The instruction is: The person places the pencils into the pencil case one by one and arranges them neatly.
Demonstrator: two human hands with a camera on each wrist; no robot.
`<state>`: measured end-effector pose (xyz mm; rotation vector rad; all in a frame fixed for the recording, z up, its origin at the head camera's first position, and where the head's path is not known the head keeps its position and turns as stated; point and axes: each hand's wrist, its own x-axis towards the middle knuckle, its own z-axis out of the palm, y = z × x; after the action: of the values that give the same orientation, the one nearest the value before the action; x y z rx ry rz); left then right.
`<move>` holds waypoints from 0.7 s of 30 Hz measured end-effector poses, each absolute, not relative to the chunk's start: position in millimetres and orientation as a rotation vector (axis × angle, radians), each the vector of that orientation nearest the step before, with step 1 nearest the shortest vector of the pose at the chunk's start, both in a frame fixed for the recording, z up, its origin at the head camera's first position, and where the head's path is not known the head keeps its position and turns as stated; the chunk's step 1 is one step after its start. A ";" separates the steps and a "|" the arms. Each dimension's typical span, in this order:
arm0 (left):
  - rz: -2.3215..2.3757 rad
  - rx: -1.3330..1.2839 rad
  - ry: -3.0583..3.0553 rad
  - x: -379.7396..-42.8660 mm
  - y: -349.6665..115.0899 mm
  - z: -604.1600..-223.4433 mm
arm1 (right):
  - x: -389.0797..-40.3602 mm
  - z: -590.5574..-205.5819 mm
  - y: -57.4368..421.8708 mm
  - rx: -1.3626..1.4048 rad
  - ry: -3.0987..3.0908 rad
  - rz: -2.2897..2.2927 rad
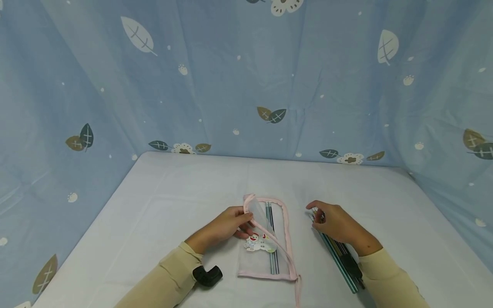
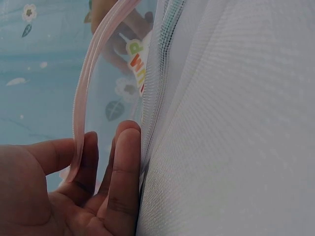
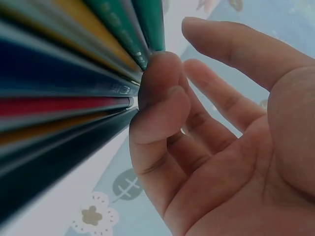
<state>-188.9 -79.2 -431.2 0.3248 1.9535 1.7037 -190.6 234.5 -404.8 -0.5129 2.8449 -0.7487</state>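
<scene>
A see-through pencil pouch (image 1: 252,262) with pink trim lies flat, its upper layer lifted at the left. My left hand (image 1: 233,222) pinches that raised edge; the pink trim (image 2: 87,88) runs between thumb and finger in the left wrist view. A few pencils (image 1: 274,262) are inside the pouch, partly behind a cartoon sticker (image 1: 256,243). To the right lies a bundle of loose pencils (image 1: 336,254). My right hand (image 1: 337,220) is at their far ends, fingers bent and thumb apart. In the right wrist view, fingertips (image 3: 160,73) touch the ends of the coloured pencils (image 3: 64,105).
The pouch stands on a white-covered table (image 1: 185,184). A blue leaf-print curtain (image 1: 231,85) hangs behind it and along the sides. A black wrist device (image 1: 208,276) sits by the left sleeve. A pink strap (image 1: 298,293) trails from the pouch's near right corner.
</scene>
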 end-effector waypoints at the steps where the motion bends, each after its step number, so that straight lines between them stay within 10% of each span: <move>1: 1.706 0.325 1.951 -188.8 -79.4 -431.0 | -190.6 -405.0 234.4 -0.510 2.841 -0.741; 21: 1.703 0.324 1.957 -189.1 -79.2 -433.3 | -186.6 -406.0 231.6 -0.524 2.770 -0.664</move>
<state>-189.1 -79.2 -433.3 0.3238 1.9568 1.7034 -186.6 231.6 -406.0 -0.5241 2.7704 -0.6637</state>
